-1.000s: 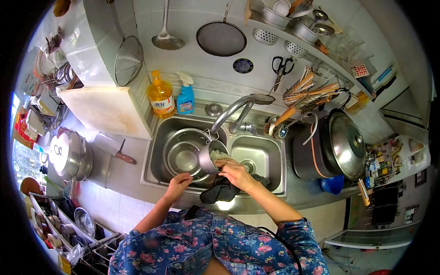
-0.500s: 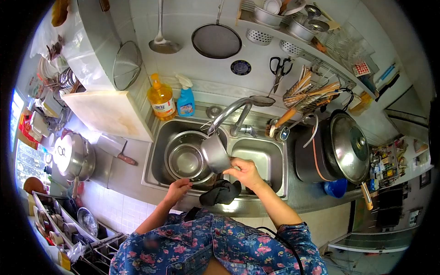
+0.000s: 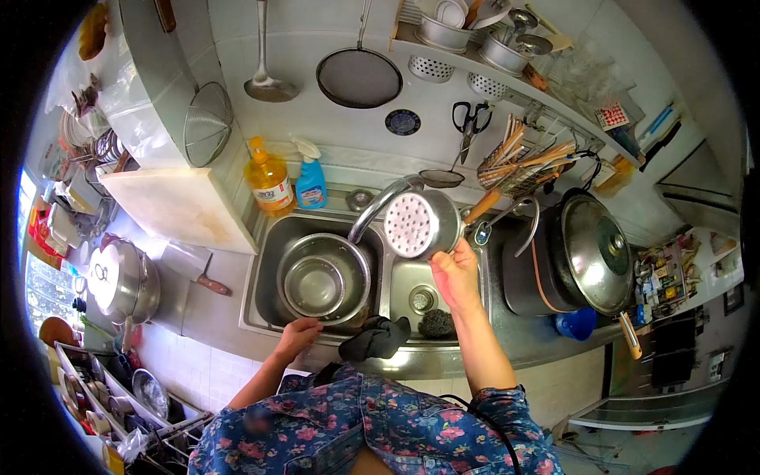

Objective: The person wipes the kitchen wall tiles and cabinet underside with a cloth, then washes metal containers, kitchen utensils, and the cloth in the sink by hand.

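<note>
Right hand [image 3: 457, 277] holding one perforated cup [image 3: 419, 225], two metal bowls [image 3: 356, 277]

Blue floral shirt [image 3: 317, 423]; black cable [image 3: 499, 430]

A home-style kitchen: double sink [image 3: 404, 277], hanging ladle [image 3: 271, 90], sieve [image 3: 360, 77], lidded pot [image 3: 127, 277].

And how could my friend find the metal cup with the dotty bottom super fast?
Find the double sink, then its curved tap. Just right of the tap's visible curve, the right hand holds up a metal cup. Unlike the holed containers on the wall, it's in a hand, its dotted bottom facing you.
</note>
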Demonstrator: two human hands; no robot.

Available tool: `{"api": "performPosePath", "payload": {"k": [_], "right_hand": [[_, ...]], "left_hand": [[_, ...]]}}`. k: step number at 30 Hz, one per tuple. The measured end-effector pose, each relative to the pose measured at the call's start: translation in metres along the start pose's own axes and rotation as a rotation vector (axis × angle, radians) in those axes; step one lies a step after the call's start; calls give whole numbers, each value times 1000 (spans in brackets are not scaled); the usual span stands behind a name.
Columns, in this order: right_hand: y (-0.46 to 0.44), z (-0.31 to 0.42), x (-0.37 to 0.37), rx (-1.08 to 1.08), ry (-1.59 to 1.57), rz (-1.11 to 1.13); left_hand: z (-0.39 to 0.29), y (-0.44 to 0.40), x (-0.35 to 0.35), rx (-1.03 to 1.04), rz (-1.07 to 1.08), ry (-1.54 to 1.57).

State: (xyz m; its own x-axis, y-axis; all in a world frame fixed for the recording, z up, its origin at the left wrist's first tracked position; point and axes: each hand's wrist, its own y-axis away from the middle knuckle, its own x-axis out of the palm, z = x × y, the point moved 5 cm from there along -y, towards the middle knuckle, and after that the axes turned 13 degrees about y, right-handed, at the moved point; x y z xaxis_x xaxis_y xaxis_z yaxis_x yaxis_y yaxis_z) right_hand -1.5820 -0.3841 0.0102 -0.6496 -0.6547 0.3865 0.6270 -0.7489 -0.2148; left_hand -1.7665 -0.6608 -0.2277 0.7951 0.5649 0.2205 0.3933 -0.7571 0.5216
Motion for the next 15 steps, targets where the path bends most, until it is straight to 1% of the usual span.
{"api": "performPosePath", "payload": {"k": [1,2,6,9,10,15], "right_hand": [[-2,2,-3,1,-46,-20],[-5,4,-5,-38,-61,19],[-15,2,-18,-38,-166,-69],[-24,2,-29,-7,-236,-178],[-27,0,-33,-1,-287,-179],[-30,-18,-52,65,-408,-296]], "left_hand": [[3,-2,-2,4,0,26],[-1,0,0,4,-4,20],[-8,4,0,-5,-15,47],[-4,3,-5,-35,-6,44],[-3,3,-7,-49,-1,33],[-1,4,-10,-33,-21,34]]}}
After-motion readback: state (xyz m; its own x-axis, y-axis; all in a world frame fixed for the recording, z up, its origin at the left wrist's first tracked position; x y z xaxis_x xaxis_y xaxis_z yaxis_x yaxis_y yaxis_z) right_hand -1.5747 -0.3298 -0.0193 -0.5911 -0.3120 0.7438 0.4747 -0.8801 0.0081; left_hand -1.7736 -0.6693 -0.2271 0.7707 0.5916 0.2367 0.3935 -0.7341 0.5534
